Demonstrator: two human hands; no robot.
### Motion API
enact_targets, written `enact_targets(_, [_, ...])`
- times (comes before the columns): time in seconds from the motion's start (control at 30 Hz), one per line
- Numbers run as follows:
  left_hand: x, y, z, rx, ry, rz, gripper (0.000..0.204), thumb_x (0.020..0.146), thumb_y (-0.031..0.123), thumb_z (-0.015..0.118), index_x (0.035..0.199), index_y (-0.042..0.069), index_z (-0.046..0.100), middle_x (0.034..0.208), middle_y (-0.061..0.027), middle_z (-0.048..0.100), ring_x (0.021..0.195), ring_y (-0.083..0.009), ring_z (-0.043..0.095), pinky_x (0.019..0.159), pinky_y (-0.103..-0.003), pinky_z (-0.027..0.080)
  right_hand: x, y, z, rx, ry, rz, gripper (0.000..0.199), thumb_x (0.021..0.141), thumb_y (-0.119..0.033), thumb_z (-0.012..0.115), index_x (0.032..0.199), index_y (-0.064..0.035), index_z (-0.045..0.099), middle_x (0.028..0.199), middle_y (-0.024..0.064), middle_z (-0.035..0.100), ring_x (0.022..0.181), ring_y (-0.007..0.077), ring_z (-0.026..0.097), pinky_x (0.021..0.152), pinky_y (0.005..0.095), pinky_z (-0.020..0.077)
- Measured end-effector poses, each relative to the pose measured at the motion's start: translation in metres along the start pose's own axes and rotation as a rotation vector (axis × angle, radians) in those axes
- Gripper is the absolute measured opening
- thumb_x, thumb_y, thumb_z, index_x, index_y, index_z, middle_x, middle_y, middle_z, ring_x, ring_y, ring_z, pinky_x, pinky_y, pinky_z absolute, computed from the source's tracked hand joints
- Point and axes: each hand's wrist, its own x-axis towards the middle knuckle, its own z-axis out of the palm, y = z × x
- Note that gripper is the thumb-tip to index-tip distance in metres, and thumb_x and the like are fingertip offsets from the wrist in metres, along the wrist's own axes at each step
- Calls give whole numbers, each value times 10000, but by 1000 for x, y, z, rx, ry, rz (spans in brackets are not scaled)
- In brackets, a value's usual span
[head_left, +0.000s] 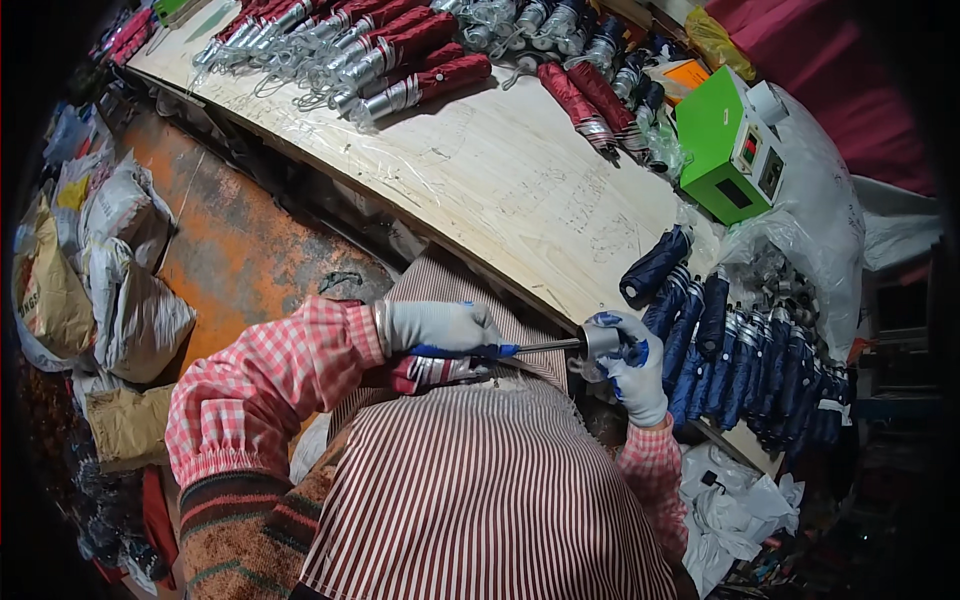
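Observation:
My left hand [437,325], in a grey glove, grips the blue handle of a screwdriver [490,350] whose metal shaft points right. The shaft's tip meets a small metal cap [600,340] at the end of a folded umbrella, and my right hand [632,368], in a white and blue glove, is closed around that end. The rest of the umbrella is hidden under my hands and lap. A striped apron covers my lap.
A pile of folded dark blue umbrellas [745,365] lies right of my right hand. Red umbrellas in plastic sleeves [380,55] line the far side of the wooden bench [500,180]. A green box [725,145] stands at the right, and sacks [110,290] sit on the floor to the left.

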Motion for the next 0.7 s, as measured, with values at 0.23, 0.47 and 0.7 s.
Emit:
enact_targets(0.23, [-5,14,8,307,135,377,442,1076,397,601,1065,8,811,859,-115,793,701,-287,748,655,-351,618,-4,58,-1,-122,-70,-81,368,939,-10,680,1306,20,688,1224,121,742,1031,224,721,935,285,552])
enact_targets(0.47, [-22,38,18,463,402,141,459,1081,421,619,1053,12,826,849,-127,794,718,-261,762,668,-320,621,12,19,5,348,12,276,451,820,62,790,1260,12,706,1217,135,756,1066,220,722,975,309,555])
enact_targets(0.7, [-11,12,-3,285,137,192,405,1111,363,602,1070,16,808,789,-59,758,658,-226,700,631,-310,585,14,6,-6,127,-15,74,410,822,-3,839,1211,-11,710,1213,154,753,1086,252,723,981,353,570])
